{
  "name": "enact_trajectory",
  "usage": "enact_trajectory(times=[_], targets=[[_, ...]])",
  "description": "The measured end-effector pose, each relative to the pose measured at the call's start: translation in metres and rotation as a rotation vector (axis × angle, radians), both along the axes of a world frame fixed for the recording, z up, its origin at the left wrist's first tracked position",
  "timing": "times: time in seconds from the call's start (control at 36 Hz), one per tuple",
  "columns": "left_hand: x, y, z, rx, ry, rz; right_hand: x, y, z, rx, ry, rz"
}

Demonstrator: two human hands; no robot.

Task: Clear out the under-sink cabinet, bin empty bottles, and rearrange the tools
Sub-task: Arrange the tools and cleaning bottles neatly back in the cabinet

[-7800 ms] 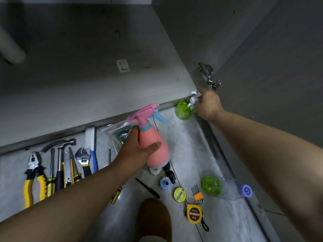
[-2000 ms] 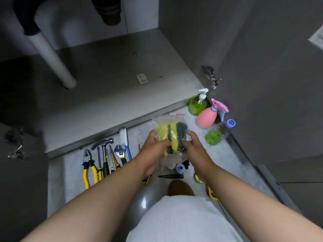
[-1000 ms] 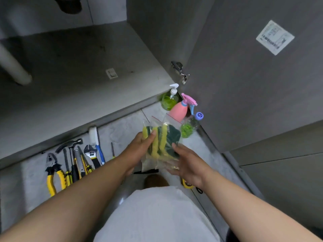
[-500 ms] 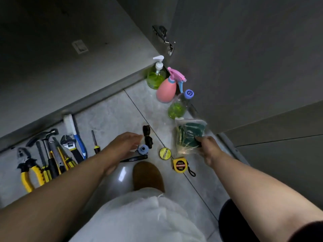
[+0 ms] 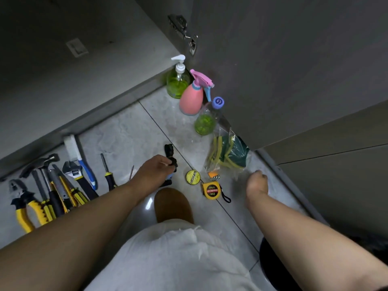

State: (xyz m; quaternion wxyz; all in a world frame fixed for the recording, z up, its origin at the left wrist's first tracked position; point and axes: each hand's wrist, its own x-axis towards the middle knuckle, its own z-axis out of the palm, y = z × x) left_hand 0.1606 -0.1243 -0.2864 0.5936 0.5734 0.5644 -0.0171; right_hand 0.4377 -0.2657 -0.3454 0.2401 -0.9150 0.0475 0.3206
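Black lumpy part point(image 5: 169, 150) pinched in left hand point(image 5: 156, 172); right hand point(image 5: 257, 183) loosely curled, empty.

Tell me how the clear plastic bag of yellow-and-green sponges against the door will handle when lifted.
Likely floppy: the clear plastic bag of sponges is creased and slumps against the grey cabinet door. Probably light, holding only sponges. Its glossy film may slip.

Pale marbled floor tiles point(image 5: 130, 131); grey cabinet door point(image 5: 283, 59) open, steel hinge point(image 5: 182, 28); dim light.
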Motion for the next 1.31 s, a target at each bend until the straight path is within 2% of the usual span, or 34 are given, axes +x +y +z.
enact_trajectory(times=[0.06,0.11,0.17,0.25,0.31,0.42,0.56,0.64,0.75,0.89,0.97,1.06,1.14,1.22,1.31], targets=[[-0.003,-0.001,-0.011,0.205,0.101,-0.182,-0.013,-0.011,-0.002,-0.106,0.038,0.090],[-0.007,-0.002,-0.018,0.316,0.202,-0.315,-0.033,-0.015,0.000,-0.145,0.157,0.217],[-0.009,-0.001,-0.023,0.315,0.237,-0.369,-0.051,-0.015,0.000,-0.108,0.161,0.378],[-0.013,-0.006,-0.026,0.273,0.264,-0.481,-0.071,-0.020,0.003,0.002,0.066,0.535],[-0.023,-0.003,-0.054,0.207,0.325,-0.590,-0.091,-0.013,-0.029,-0.079,0.063,0.624],[-0.023,-0.005,-0.053,0.351,0.415,-0.725,-0.102,-0.008,-0.030,-0.136,-0.049,0.698],[-0.016,-0.003,-0.050,0.500,0.404,-0.780,-0.103,-0.007,-0.027,-0.169,-0.148,0.763],[-0.015,-0.002,-0.053,0.531,0.341,-0.705,-0.108,-0.003,-0.022,-0.097,-0.149,0.769],[-0.008,-0.005,-0.049,0.548,0.141,-0.423,-0.124,0.009,-0.009,0.221,-0.042,0.748],[0.005,-0.005,-0.032,0.169,-0.128,-0.154,-0.144,0.037,0.008,0.546,0.058,0.734],[0.005,0.000,-0.028,0.159,-0.131,-0.078,-0.152,0.046,0.009,0.629,0.169,0.703],[-0.002,0.010,-0.029,0.162,-0.074,0.052,-0.150,0.044,0.005,0.523,0.100,0.729],[-0.012,0.018,-0.029,0.089,-0.120,0.227,-0.137,0.032,-0.004,0.202,-0.158,1.014],[-0.021,0.024,-0.030,0.074,-0.103,0.274,-0.128,0.028,-0.010,0.007,-0.196,1.160],[-0.029,0.028,-0.032,0.022,-0.126,0.342,-0.127,0.032,-0.013,-0.071,-0.239,1.234]])
